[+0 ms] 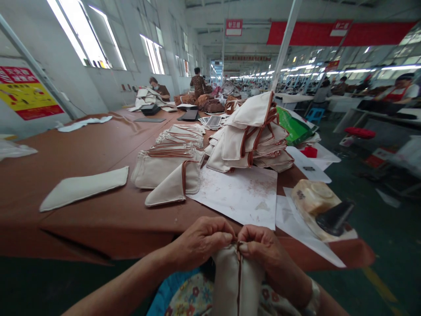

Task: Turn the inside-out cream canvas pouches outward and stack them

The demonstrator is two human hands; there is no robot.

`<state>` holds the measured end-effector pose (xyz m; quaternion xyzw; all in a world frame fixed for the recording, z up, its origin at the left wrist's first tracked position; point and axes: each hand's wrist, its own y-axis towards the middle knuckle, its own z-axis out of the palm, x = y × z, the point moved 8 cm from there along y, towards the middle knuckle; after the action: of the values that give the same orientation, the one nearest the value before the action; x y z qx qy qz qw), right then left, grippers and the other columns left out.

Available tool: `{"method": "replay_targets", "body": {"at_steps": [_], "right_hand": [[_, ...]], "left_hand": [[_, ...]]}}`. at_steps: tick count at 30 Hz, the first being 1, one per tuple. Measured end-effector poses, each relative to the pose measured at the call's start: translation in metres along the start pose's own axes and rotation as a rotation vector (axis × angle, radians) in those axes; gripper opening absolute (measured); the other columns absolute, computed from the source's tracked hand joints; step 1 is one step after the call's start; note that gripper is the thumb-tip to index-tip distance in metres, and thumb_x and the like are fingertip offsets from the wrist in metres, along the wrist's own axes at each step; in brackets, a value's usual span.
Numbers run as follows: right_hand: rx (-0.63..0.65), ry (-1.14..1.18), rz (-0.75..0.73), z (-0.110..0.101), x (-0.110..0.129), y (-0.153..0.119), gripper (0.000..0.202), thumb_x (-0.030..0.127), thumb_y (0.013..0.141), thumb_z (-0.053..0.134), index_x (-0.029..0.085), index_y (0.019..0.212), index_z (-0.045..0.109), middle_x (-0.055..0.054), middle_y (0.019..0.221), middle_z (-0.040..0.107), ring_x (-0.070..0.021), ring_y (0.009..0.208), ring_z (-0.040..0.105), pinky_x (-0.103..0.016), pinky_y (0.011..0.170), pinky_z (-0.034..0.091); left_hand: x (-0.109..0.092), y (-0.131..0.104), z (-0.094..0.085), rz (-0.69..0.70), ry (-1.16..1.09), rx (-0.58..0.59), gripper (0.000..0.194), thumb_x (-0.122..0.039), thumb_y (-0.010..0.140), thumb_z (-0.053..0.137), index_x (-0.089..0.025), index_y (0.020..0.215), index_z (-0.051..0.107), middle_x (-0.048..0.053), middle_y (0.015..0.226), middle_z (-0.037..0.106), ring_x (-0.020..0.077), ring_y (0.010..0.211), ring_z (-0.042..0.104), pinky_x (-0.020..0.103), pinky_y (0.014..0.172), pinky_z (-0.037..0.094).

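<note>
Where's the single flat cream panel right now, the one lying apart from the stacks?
In the head view the flat cream panel lies alone on the brown table, left of the folded trimmed piece and well forward-left of both hands.

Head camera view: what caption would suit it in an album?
Both hands, left and right, pinch a cream fabric piece at a long brown table.

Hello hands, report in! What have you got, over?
Left hand and right hand: both grip pouch top. Cream pouch upright at table edge. Nothing in the way.
</note>
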<state>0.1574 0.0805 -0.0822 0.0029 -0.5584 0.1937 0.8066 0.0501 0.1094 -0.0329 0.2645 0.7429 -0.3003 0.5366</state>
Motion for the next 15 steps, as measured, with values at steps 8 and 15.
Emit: {"method": "replay_targets", "body": {"at_steps": [8, 15], "right_hand": [[-0.038, -0.107, -0.009, -0.004, 0.001, 0.001, 0.023, 0.032, 0.070, 0.072, 0.013, 0.069, 0.059, 0.003, 0.058, 0.053, -0.0078, 0.052, 0.036, -0.021, 0.050, 0.024], [-0.021, -0.242, -0.015, -0.004, 0.003, 0.000, 0.027, 0.037, 0.072, 0.073, 0.013, 0.070, 0.060, 0.000, 0.062, 0.057, -0.0095, 0.055, 0.040, -0.023, 0.052, 0.028]], "left_hand": [[-0.021, -0.010, 0.002, 0.280, 0.559, -0.128, 0.009, -0.014, 0.083, 0.057, -0.014, 0.086, 0.066, 0.002, 0.081, 0.062, 0.0094, 0.067, 0.051, 0.021, 0.060, 0.034], [-0.024, -0.010, 0.012, 0.236, 0.853, -0.162, 0.012, -0.014, 0.085, 0.049, -0.016, 0.080, 0.060, 0.003, 0.077, 0.061, 0.0121, 0.062, 0.048, 0.027, 0.056, 0.026]]}}
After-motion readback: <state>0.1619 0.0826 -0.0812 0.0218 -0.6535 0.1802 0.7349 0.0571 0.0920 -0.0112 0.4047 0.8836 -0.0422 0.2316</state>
